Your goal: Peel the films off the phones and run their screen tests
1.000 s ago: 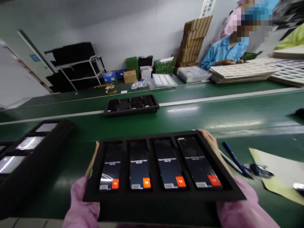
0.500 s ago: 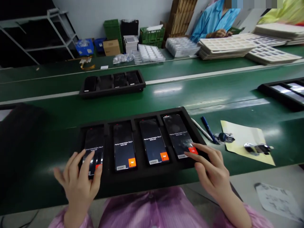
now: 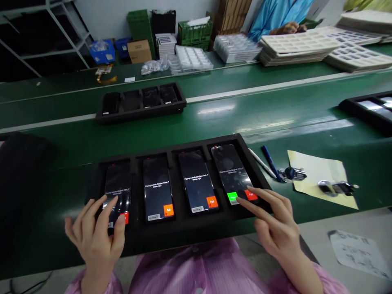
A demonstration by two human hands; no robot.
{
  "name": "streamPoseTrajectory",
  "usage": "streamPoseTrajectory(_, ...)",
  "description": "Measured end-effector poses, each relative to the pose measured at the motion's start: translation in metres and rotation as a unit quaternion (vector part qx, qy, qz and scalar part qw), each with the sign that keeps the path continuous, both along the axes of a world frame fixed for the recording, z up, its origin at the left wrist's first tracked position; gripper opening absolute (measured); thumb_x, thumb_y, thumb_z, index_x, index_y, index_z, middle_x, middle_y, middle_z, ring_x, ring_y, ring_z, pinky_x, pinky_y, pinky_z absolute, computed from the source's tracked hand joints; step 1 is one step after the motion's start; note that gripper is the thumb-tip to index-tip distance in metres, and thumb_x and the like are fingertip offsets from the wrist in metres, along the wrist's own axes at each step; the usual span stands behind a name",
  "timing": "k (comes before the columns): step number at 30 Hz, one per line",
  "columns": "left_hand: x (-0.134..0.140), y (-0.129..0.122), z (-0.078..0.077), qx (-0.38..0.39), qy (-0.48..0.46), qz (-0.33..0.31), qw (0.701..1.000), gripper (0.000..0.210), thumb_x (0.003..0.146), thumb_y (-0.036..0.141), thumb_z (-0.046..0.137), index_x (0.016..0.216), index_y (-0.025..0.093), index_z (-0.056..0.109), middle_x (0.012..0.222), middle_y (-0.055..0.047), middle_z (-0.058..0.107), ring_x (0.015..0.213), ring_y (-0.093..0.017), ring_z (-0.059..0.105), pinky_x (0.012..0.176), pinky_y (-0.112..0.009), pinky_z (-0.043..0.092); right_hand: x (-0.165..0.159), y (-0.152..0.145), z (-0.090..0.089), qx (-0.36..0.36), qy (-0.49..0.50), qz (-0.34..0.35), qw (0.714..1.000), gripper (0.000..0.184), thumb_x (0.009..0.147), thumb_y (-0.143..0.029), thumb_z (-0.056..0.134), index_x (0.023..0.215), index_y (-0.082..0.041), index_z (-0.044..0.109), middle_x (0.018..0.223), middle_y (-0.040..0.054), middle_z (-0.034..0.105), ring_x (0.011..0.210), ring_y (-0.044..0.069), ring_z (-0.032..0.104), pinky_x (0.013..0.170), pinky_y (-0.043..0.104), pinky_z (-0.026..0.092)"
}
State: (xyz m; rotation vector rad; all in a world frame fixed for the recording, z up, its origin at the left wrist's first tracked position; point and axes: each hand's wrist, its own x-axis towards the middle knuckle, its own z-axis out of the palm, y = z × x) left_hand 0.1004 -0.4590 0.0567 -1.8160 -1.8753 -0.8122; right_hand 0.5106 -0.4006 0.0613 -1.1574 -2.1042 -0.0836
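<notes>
In the head view, four phones sit in a row, each in its own slot of a black tray (image 3: 192, 224) on the near part of the green bench (image 3: 199, 126). The person's left grip (image 3: 96, 232) is loosely spread over the leftmost phone (image 3: 119, 183), fingertips right by the screen; can't tell if they're actually touching. The right grip (image 3: 277, 222) is open too, two fingers stretched to the green and red buttons low on the rightmost phone (image 3: 228, 161), nothing clasped. The middle pair, the second phone (image 3: 157, 175) and third phone (image 3: 192, 165), have no fingers on them.

Handling-wise, I'd guess the phones are light-ish, stiff and slick, with glass that won't forgive a drop, so pinch them by the long side edges. The tray looks like foam: probably light with a bit of give, though loaded it'd want both short ends held, kept level so nothing slides out.
</notes>
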Motion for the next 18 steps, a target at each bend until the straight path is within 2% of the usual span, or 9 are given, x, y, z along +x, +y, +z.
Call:
streamPoseTrajectory(2, 0.001, -0.005, 0.002, -0.001, -0.019, -0.036, 0.999, 0.035, 0.1, 0.03, 0.059, 0.133, 0.022, 0.067, 0.131, -0.017, 0.069, 0.135, -0.036, 0.06, 0.126, -0.066, 0.028, -0.003, 0.0, 0.002, -0.006, -0.023, -0.003, 1.0, 0.028, 0.104, -0.023, 0.051, 0.116, -0.022, 0.077, 0.139, 0.0133, 0.065, 0.121, 0.034, 0.061, 0.096, 0.052, 0.052)
streamPoseTrajectory(4, 0.005, -0.013, 0.007, -0.001, -0.064, -0.105, 0.992, 0.04, 0.097, 0.02, 0.061, 0.137, 0.022, 0.065, 0.125, -0.014, 0.071, 0.124, -0.031, 0.066, 0.121, -0.061, 0.041, -0.01, 0.001, 0.008, -0.003, -0.001, 0.0, 1.0, 0.029, 0.105, -0.023, 0.05, 0.117, -0.023, 0.077, 0.137, 0.0125, 0.066, 0.122, 0.034, 0.061, 0.096, 0.053, 0.053)
streamPoseTrajectory(6, 0.01, -0.02, 0.013, -0.003, -0.091, -0.185, 0.979, 0.048, 0.094, 0.013, 0.062, 0.141, 0.02, 0.062, 0.119, -0.012, 0.072, 0.114, -0.027, 0.07, 0.115, -0.055, 0.051, -0.024, 0.001, 0.016, 0.004, 0.017, 0.039, 0.999, 0.034, 0.108, -0.029, 0.045, 0.12, -0.023, 0.076, 0.134, 0.0126, 0.067, 0.122, 0.033, 0.061, 0.099, 0.054, 0.053)
streamPoseTrajectory(8, 0.015, -0.023, 0.018, -0.005, -0.064, -0.232, 0.971, 0.048, 0.092, 0.012, 0.066, 0.14, 0.014, 0.063, 0.116, -0.013, 0.073, 0.111, -0.026, 0.071, 0.115, -0.052, 0.051, -0.041, 0.004, 0.023, -0.007, -0.003, 0.108, 0.994, 0.04, 0.112, -0.04, 0.041, 0.121, -0.022, 0.076, 0.134, 0.0128, 0.067, 0.123, 0.031, 0.061, 0.103, 0.053, 0.051)
streamPoseTrajectory(10, 0.018, -0.022, 0.02, -0.017, -0.009, -0.224, 0.974, 0.043, 0.091, 0.015, 0.071, 0.134, 0.011, 0.066, 0.119, -0.016, 0.072, 0.115, -0.027, 0.069, 0.121, -0.054, 0.044, -0.058, 0.007, 0.028, -0.022, -0.024, 0.167, 0.985, 0.046, 0.113, -0.047, 0.038, 0.116, -0.021, 0.076, 0.134, 0.0114, 0.069, 0.122, 0.027, 0.061, 0.106, 0.05, 0.048)
streamPoseTrajectory(13, 0.019, -0.016, 0.016, -0.037, 0.048, -0.156, 0.986, 0.038, 0.095, 0.029, 0.071, 0.129, 0.011, 0.068, 0.124, -0.019, 0.069, 0.12, -0.03, 0.065, 0.127, -0.057, 0.032, -0.078, 0.014, 0.029, -0.027, -0.012, 0.205, 0.978, 0.05, 0.114, -0.048, 0.035, 0.108, -0.02, 0.076, 0.126, 0.0091, 0.073, 0.118, 0.023, 0.063, 0.109, 0.046, 0.045)
streamPoseTrajectory(16, 0.019, -0.011, 0.011, -0.045, 0.057, -0.102, 0.992, 0.047, 0.1, 0.045, 0.063, 0.131, 0.01, 0.067, 0.125, -0.02, 0.068, 0.121, -0.032, 0.062, 0.128, -0.059, 0.027, -0.085, 0.017, 0.026, -0.022, -0.016, 0.174, 0.984, 0.044, 0.113, -0.046, 0.041, 0.106, -0.02, 0.076, 0.127, 0.0093, 0.074, 0.12, 0.026, 0.062, 0.109, 0.048, 0.043)
streamPoseTrajectory(18, 0.02, -0.011, 0.011, -0.058, 0.055, -0.098, 0.992, 0.048, 0.101, 0.049, 0.06, 0.132, 0.012, 0.066, 0.127, -0.019, 0.067, 0.123, -0.032, 0.061, 0.129, -0.06, 0.023, -0.083, 0.016, 0.025, -0.024, -0.025, 0.139, 0.99, 0.037, 0.111, -0.045, 0.047, 0.103, -0.022, 0.076, 0.131, 0.0087, 0.072, 0.124, 0.029, 0.061, 0.11, 0.052, 0.042)
